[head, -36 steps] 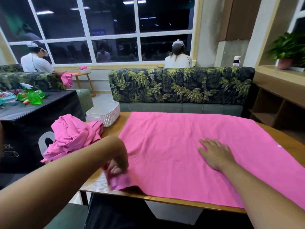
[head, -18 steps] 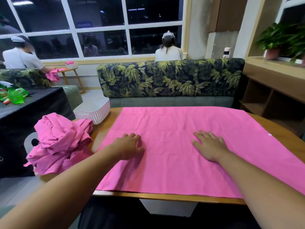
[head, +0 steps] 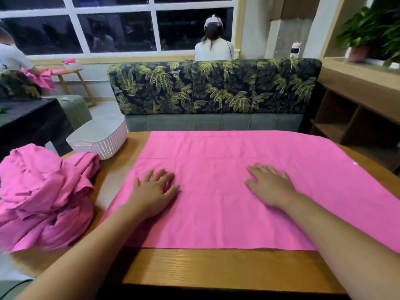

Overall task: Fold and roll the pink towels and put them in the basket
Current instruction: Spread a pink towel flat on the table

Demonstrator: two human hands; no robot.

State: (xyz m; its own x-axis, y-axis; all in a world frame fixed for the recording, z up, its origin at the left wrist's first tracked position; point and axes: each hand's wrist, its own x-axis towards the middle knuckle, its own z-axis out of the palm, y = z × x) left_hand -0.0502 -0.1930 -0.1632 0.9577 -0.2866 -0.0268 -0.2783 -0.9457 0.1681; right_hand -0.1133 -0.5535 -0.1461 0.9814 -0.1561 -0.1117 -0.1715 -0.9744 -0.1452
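Note:
A pink towel [head: 216, 154] lies spread flat across the wooden table [head: 194, 267]. My left hand [head: 154, 192] rests palm down on the towel's left part, fingers straight and spread. My right hand [head: 270, 187] lies flat on the towel right of centre, fingers also straight. A crumpled heap of pink towels [head: 43, 198] sits at the table's left edge. The white ribbed basket [head: 99, 137] stands at the table's far left corner, behind the heap; nothing shows above its rim.
A palm-print sofa [head: 214, 87] runs along the table's far side. Wooden shelves [head: 350, 118] stand at the right, a black-covered table [head: 30, 122] at the left. Two people sit by the window [head: 119, 24] beyond.
My left hand let go of the towel's near left corner and moved onto the towel, lying flat. The towel now lies farther from the near table edge. My right hand stayed flat.

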